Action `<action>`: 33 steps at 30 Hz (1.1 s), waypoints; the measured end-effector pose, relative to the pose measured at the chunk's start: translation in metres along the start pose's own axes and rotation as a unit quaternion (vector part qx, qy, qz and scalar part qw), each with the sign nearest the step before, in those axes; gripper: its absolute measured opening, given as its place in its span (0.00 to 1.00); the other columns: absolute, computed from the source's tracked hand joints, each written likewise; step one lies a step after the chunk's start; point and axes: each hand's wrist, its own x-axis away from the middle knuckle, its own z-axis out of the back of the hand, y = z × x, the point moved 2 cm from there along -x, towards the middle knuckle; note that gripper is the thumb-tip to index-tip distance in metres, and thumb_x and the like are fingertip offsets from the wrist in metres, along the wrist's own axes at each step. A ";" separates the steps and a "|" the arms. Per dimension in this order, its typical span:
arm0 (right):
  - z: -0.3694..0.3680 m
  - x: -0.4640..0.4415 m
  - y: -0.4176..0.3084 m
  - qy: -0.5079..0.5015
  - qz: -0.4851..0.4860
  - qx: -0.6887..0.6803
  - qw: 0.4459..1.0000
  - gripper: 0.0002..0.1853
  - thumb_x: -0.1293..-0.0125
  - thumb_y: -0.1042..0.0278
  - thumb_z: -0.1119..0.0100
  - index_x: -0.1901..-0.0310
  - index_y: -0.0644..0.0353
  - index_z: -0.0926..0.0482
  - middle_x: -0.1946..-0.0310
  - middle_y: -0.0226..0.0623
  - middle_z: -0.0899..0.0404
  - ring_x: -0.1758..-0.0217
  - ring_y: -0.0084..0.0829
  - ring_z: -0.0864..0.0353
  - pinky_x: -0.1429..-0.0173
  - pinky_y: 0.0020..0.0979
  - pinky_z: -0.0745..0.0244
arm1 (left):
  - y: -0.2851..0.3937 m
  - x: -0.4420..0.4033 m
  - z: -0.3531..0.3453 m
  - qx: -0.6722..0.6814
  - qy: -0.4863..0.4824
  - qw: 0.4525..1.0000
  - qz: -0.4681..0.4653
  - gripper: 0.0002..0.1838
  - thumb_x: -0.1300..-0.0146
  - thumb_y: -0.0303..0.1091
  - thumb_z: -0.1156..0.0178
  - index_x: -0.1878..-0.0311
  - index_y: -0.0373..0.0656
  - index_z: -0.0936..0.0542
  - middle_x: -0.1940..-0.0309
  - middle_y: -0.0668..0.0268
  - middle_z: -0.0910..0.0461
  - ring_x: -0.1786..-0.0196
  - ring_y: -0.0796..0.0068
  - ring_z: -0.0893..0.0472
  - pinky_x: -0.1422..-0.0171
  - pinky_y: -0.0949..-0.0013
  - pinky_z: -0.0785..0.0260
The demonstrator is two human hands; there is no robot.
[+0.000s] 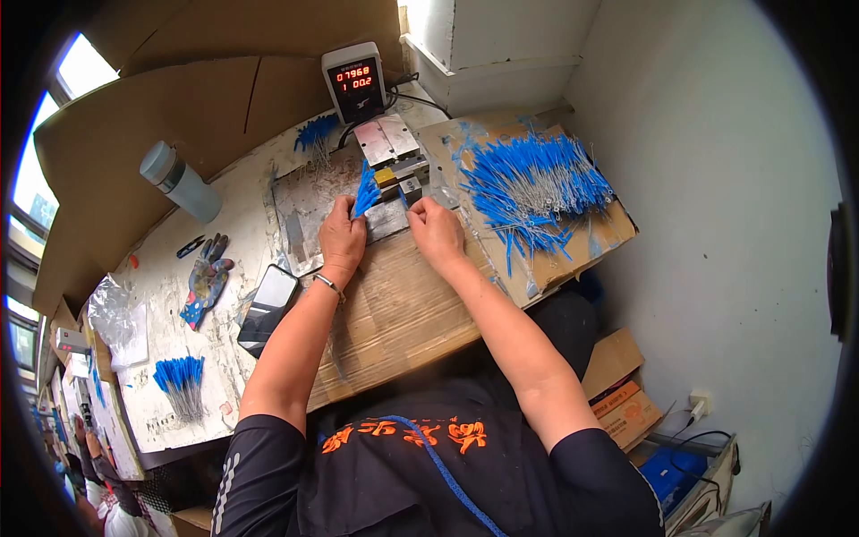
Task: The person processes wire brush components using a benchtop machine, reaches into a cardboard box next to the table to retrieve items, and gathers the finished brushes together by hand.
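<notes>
My left hand (344, 234) is closed round a bundle of blue-tipped pieces (367, 192), which stick up from the fingers. Just to its right, my right hand (436, 229) pinches one small blue piece (403, 200) at the front of a metal fixture (386, 141) with a yellow block (385, 177). Behind the fixture stands a counter box (354, 82) with red digits. On cardboard to the right lies a large pile of blue-tipped wire pieces (537, 183). A smaller blue-tipped bunch (315, 132) rests behind the fixture, to the left.
To the left are a bottle (183, 183), a stained glove (208, 279), a phone (268, 304) and another blue-tipped bunch (181, 385). A plastic bag (111, 313) lies at the far left. A white wall (716, 179) stands on the right. Another person's arm shows at lower left.
</notes>
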 end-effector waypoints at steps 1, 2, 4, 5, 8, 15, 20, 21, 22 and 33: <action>0.001 0.002 -0.002 0.002 -0.002 0.002 1.000 0.07 0.40 0.62 0.40 0.65 0.55 0.21 0.70 0.40 0.17 0.64 0.45 0.18 0.60 0.42 0.24 | 0.003 0.001 0.002 -0.018 -0.001 1.000 -0.010 0.10 0.43 0.32 0.43 0.56 0.47 0.26 0.66 0.54 0.18 0.61 0.47 0.20 0.59 0.52 0.29; 0.002 0.003 -0.003 0.000 0.005 -0.014 1.000 0.08 0.40 0.62 0.40 0.64 0.56 0.21 0.70 0.40 0.17 0.63 0.45 0.18 0.59 0.42 0.24 | 0.006 0.002 0.002 -0.035 -0.004 0.999 -0.020 0.10 0.43 0.32 0.43 0.56 0.48 0.26 0.66 0.54 0.19 0.61 0.47 0.20 0.59 0.52 0.29; 0.014 0.007 -0.007 -0.021 0.012 -0.025 0.999 0.07 0.39 0.63 0.40 0.64 0.57 0.22 0.67 0.40 0.17 0.61 0.44 0.18 0.59 0.43 0.25 | 0.006 0.002 0.002 -0.039 -0.011 0.999 -0.019 0.10 0.43 0.32 0.43 0.57 0.48 0.26 0.66 0.54 0.19 0.61 0.47 0.20 0.58 0.52 0.29; 0.024 0.007 -0.007 -0.017 0.011 -0.022 1.000 0.07 0.39 0.63 0.40 0.64 0.57 0.22 0.67 0.40 0.17 0.61 0.44 0.18 0.59 0.43 0.25 | 0.006 0.002 0.001 -0.048 -0.013 0.999 -0.018 0.10 0.43 0.32 0.43 0.57 0.48 0.26 0.66 0.54 0.18 0.61 0.47 0.20 0.58 0.52 0.29; 0.066 0.003 0.001 0.096 0.132 0.147 0.976 0.04 0.39 0.68 0.43 0.65 0.57 0.22 0.64 0.40 0.22 0.62 0.45 0.19 0.60 0.46 0.26 | 0.013 0.003 0.005 -0.053 -0.015 0.998 -0.028 0.09 0.43 0.32 0.43 0.58 0.48 0.25 0.67 0.55 0.18 0.62 0.48 0.20 0.58 0.53 0.29; 0.107 -0.030 0.041 0.075 0.153 0.361 0.917 0.05 0.41 0.75 0.48 0.65 0.59 0.21 0.64 0.43 0.24 0.62 0.47 0.19 0.61 0.44 0.23 | 0.020 0.003 0.005 -0.087 -0.040 0.994 -0.049 0.08 0.41 0.36 0.43 0.60 0.48 0.24 0.68 0.56 0.18 0.62 0.50 0.19 0.58 0.53 0.29; 0.102 -0.037 0.043 0.064 0.185 0.395 0.898 0.06 0.42 0.75 0.47 0.65 0.61 0.21 0.62 0.44 0.23 0.61 0.45 0.19 0.60 0.44 0.22 | 0.021 0.004 0.004 -0.111 -0.045 0.990 -0.073 0.07 0.41 0.37 0.43 0.60 0.48 0.23 0.66 0.58 0.18 0.61 0.51 0.19 0.58 0.53 0.28; 0.101 -0.037 0.044 0.072 0.192 0.385 0.900 0.05 0.42 0.74 0.48 0.66 0.61 0.22 0.63 0.44 0.24 0.62 0.46 0.19 0.61 0.45 0.23 | 0.021 0.004 0.004 -0.110 -0.041 0.989 -0.086 0.07 0.40 0.37 0.43 0.60 0.49 0.23 0.66 0.58 0.18 0.61 0.51 0.19 0.58 0.53 0.28; 0.101 -0.037 0.046 0.080 0.200 0.376 0.901 0.05 0.42 0.74 0.49 0.67 0.61 0.23 0.64 0.45 0.24 0.63 0.46 0.20 0.62 0.45 0.24 | 0.021 0.004 0.003 -0.110 -0.040 0.989 -0.088 0.07 0.40 0.37 0.43 0.60 0.49 0.23 0.66 0.58 0.18 0.61 0.51 0.19 0.58 0.53 0.28; 0.095 -0.047 0.048 0.044 0.207 0.441 0.872 0.03 0.46 0.75 0.44 0.70 0.62 0.21 0.64 0.47 0.23 0.66 0.45 0.17 0.64 0.43 0.21 | 0.005 0.002 0.002 -0.032 -0.003 0.999 -0.039 0.07 0.40 0.33 0.44 0.59 0.47 0.25 0.66 0.55 0.19 0.61 0.49 0.20 0.59 0.53 0.29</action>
